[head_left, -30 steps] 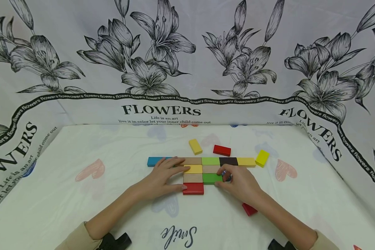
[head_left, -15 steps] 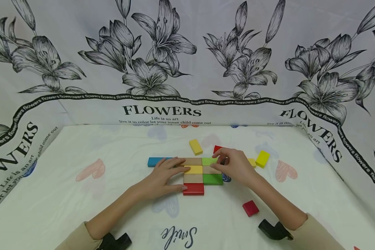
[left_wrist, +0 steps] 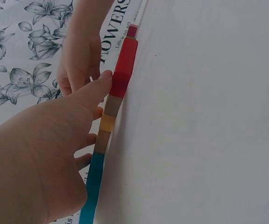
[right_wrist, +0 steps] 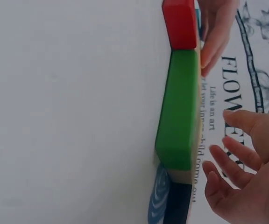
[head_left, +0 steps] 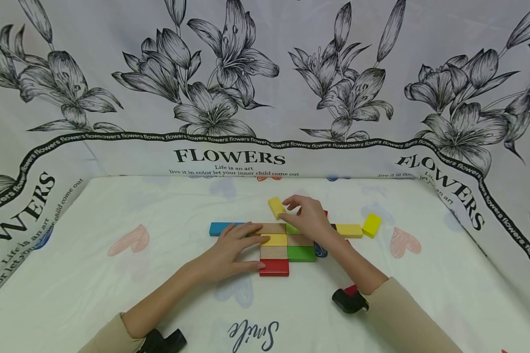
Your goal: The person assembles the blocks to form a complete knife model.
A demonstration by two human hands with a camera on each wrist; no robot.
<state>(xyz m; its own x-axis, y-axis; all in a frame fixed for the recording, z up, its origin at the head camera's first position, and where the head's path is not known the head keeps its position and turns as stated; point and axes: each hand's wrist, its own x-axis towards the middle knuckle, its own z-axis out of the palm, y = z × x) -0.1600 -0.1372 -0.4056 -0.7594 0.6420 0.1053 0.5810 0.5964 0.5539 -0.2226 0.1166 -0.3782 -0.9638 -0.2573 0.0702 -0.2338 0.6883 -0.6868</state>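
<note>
We find the right hand [head_left: 308, 215] with thumb and fingers parted, nothing visible between them. Just left of its fingertips lies the pale yellow block [head_left: 274, 206]; we cannot tell whether they touch. Below and left of that hand, the left hand [head_left: 229, 248] rests at the block layout [head_left: 302, 254], thumb against the red block [head_left: 274, 267], fingers extended. We judge the step to be fetching a loose block; the next move calls for pinching it without the forearm disturbing the layout.

Head view forward-down, farther off; wrist views close, sharing red block [left_wrist: 125, 65].
</note>
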